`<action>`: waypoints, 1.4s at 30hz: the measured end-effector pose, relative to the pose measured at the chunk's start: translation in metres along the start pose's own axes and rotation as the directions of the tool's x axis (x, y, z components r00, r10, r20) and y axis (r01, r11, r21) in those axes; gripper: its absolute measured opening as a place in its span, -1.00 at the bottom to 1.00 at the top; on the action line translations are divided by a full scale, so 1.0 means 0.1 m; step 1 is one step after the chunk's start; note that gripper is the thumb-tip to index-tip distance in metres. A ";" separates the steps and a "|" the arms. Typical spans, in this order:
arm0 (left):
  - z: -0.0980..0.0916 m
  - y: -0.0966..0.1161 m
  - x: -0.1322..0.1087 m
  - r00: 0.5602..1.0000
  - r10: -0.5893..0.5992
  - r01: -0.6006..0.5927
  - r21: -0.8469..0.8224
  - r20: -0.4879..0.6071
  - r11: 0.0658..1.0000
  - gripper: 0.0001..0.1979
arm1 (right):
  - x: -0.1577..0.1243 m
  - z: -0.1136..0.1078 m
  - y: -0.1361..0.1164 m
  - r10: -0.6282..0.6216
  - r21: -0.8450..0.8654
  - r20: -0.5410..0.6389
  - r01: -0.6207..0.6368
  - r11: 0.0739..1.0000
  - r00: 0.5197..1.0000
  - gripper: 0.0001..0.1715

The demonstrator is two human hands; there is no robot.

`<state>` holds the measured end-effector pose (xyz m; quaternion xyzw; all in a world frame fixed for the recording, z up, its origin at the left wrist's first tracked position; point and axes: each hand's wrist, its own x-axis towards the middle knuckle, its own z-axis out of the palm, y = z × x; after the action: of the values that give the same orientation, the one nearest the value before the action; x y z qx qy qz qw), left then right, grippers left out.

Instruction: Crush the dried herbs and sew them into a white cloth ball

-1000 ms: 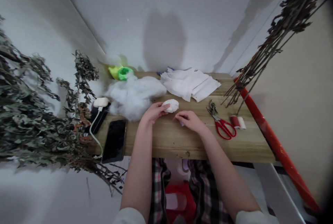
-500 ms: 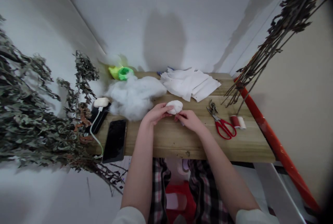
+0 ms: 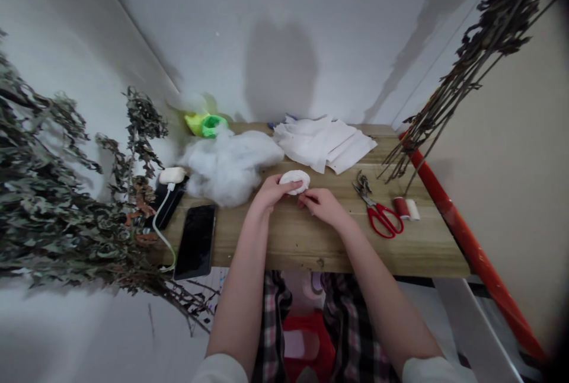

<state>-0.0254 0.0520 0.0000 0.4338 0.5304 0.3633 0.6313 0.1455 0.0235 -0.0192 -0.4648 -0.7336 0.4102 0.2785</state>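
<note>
White cloth bundle [image 3: 294, 182], long axis crosswise

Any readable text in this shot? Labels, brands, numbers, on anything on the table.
Nothing legible: the black smartphone has a dark screen with no text showing, and any marks on the red-handled scissors or the red thread spool are too small or blurred to read.

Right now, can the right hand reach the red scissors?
Likely yes: the scissors lie on the table just right of the right hand, with only bare wood between, though that hand is at the white ball.
</note>
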 end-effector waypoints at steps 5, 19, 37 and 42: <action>-0.03 0.01 -0.01 0.997 -0.003 0.003 0.002 0.076 1.000 -0.49 | 0.00 0.00 -0.01 0.019 0.010 -0.005 -0.019 1.000 1.000 -0.73; -0.01 0.02 0.01 0.999 -0.005 -0.005 -0.184 -0.054 0.983 -0.47 | 0.00 -0.01 -0.01 0.033 0.013 0.002 -0.033 0.999 0.999 -0.75; -0.02 0.08 -0.05 1.000 0.015 -0.010 -0.242 0.016 0.970 -0.50 | 0.00 -0.05 -0.04 0.073 -0.060 -0.027 -0.074 0.995 0.997 -0.76; -0.06 0.06 -0.04 0.993 -0.007 0.035 -0.242 0.115 0.970 -0.52 | 0.00 -0.08 0.02 0.068 0.037 0.016 -0.069 0.997 0.998 -0.70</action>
<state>-0.0320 0.0514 0.0072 0.3674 0.4497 0.3937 0.7126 0.1530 0.0265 -0.0168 -0.4813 -0.7114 0.4367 0.2677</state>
